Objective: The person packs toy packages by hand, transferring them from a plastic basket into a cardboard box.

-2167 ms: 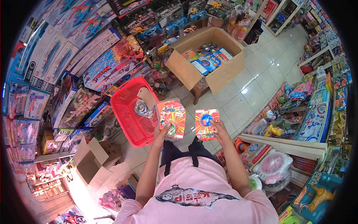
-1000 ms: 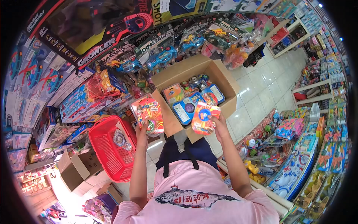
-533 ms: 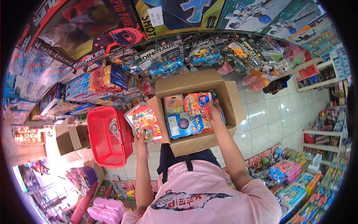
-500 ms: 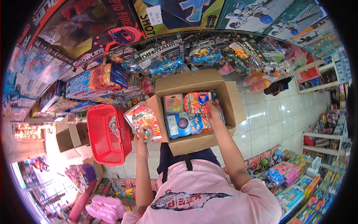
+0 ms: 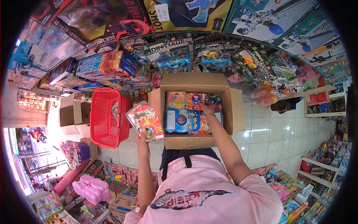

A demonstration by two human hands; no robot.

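Observation:
An open cardboard box (image 5: 194, 142) holds several carded yo-yo packs, among them a blue pack (image 5: 177, 121) with a purple disc. My right hand (image 5: 207, 108) reaches into the box, its fingers on a red-orange pack with a blue yo-yo (image 5: 196, 98). Left of the box, my left hand (image 5: 143, 141) grips red and yellow yo-yo packs (image 5: 148, 118), the thumb beside a green yo-yo. The held packs overlap the box's left flap.
A red plastic basket (image 5: 97, 123) stands to the left, with a small packet inside. Beyond it sits another open carton (image 5: 71, 112). Hanging dinosaur toy packs (image 5: 173, 56) line the far side. Pink cases (image 5: 91, 189) lie at the lower left.
My right hand has moved slightly left and lower in the box, and the pack under it now lies flatter among the others. My left hand still holds its packs. The view has shifted.

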